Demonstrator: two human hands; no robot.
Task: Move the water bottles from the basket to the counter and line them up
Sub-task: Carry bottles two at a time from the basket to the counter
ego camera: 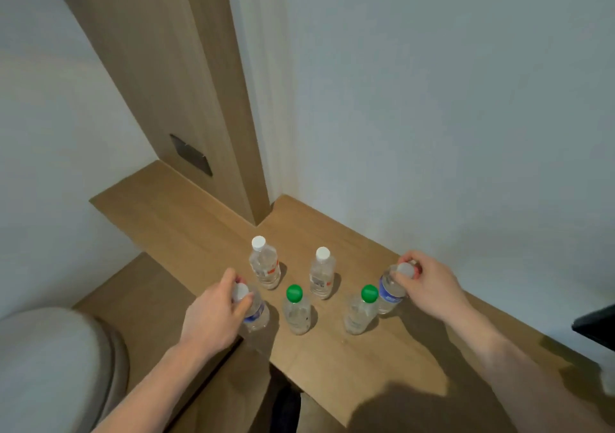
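Note:
Several clear water bottles stand upright on the wooden counter point(332, 366). Two white-capped ones, the left point(264, 268) and the right point(322, 276), stand at the back. Two green-capped ones, the left point(297, 311) and the right point(361, 311), stand in front. My left hand point(213, 313) grips the white cap and neck of a blue-labelled bottle point(256, 316) at the counter's left edge. My right hand point(426, 286) grips the cap of another blue-labelled bottle point(389, 294) at the right. No basket is in view.
A wooden panel point(186, 99) rises behind the counter next to white walls. A white toilet point(50, 366) sits low at the left, beside the counter's edge. A dark object point(595, 326) pokes in at the right edge.

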